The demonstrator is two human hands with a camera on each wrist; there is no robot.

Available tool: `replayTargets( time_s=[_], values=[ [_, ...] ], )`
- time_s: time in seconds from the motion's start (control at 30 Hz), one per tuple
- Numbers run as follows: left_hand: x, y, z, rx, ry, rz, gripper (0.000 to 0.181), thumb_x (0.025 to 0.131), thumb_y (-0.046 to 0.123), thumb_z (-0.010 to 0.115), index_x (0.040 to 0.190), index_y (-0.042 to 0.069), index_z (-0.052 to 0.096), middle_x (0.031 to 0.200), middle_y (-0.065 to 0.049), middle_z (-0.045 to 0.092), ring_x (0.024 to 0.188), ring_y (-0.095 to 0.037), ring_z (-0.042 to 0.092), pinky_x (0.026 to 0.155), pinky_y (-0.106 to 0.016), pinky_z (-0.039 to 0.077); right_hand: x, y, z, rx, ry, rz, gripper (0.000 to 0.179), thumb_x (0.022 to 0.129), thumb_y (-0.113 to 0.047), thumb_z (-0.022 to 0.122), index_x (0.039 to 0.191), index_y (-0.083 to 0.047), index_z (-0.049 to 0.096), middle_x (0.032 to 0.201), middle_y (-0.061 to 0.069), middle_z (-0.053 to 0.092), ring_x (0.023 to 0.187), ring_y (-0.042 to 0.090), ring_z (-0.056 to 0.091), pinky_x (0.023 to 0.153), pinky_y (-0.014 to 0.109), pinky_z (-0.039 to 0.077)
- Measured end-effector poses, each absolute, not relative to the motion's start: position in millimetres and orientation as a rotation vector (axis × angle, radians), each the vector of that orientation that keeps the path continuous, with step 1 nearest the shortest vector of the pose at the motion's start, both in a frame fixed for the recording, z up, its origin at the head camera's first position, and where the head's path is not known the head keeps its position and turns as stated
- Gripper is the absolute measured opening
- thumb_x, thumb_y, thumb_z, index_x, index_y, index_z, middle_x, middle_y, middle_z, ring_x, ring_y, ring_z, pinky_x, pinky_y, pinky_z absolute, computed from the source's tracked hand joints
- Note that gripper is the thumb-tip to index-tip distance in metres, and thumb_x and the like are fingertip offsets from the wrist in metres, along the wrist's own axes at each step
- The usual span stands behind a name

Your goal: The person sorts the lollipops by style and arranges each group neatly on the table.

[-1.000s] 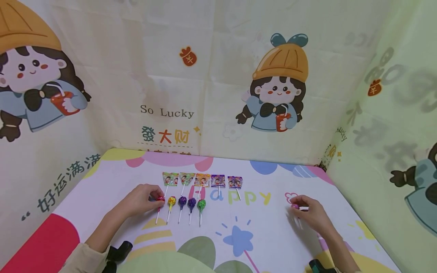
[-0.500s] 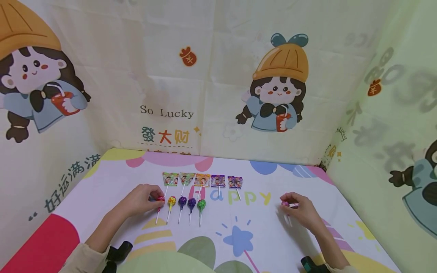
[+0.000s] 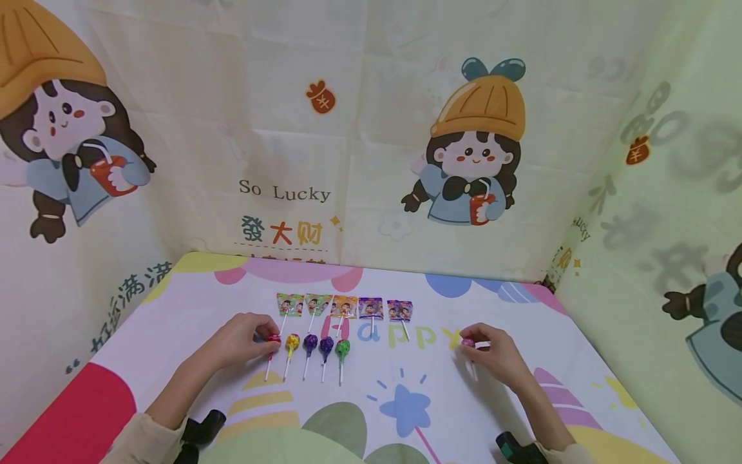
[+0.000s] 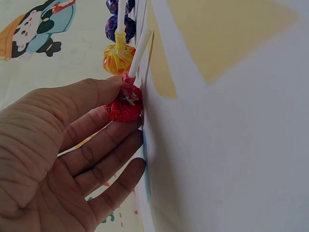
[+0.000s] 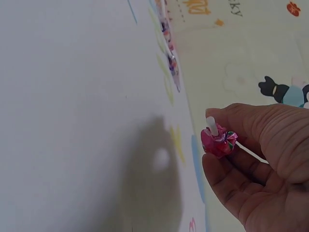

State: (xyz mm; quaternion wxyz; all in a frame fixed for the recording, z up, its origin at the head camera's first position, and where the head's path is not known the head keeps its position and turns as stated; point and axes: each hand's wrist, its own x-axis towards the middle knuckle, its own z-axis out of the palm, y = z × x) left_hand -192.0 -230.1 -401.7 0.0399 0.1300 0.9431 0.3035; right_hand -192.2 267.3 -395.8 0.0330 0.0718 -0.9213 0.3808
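My left hand (image 3: pixel 246 340) pinches a red-wrapped lollipop (image 4: pixel 123 104) between thumb and fingers at the left end of the front row; its stick points toward me over the tabletop. To its right lie a yellow lollipop (image 3: pixel 292 342), two purple lollipops (image 3: pixel 310 343) and a green lollipop (image 3: pixel 342 348), sticks toward me. Well to the right, my right hand (image 3: pixel 495 353) holds a pink-wrapped lollipop (image 5: pixel 219 141) by its round head above the table, as its shadow beneath shows. In the right wrist view, this lollipop's white stick points at the camera.
Behind the front row lies a second row of lollipops in flat printed bags, among them an orange bag (image 3: pixel 344 306) and a purple bag (image 3: pixel 400 310). The table (image 3: pixel 429 380) has a colourful printed cover. Printed cloth walls (image 3: pixel 371 161) enclose its back and sides.
My right hand has moved left across the table with the pink lollipop, toward the rows. My left hand stays in place on the red lollipop.
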Motion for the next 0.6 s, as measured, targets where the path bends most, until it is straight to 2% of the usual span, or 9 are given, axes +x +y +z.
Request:
replayTargets(
  time_s=[0.3,0.6],
  values=[
    [-192,-230,-400,0.414,2.890,0.928,0.017,0.084,0.019,0.085,0.093,0.015,0.072,0.083,0.007,0.067,0.080,-0.014,0.057,0.077,-0.036,0.052,-198,254,-398,0.258,-2.795,1.228,0.025,0.085,-0.006,0.082,0.106,0.000,0.071,0.091,0.005,0.070,0.084,0.016,0.063,0.075,0.019,0.056],
    [-192,-230,-402,0.397,2.896,0.919,0.016,0.083,0.018,0.085,0.092,0.016,0.072,0.082,0.007,0.066,0.080,-0.014,0.057,0.079,-0.037,0.052,-200,239,-399,0.255,-2.820,1.218,0.025,0.086,-0.011,0.082,0.108,-0.003,0.071,0.094,0.003,0.070,0.086,0.017,0.062,0.079,0.019,0.056]
  ],
)
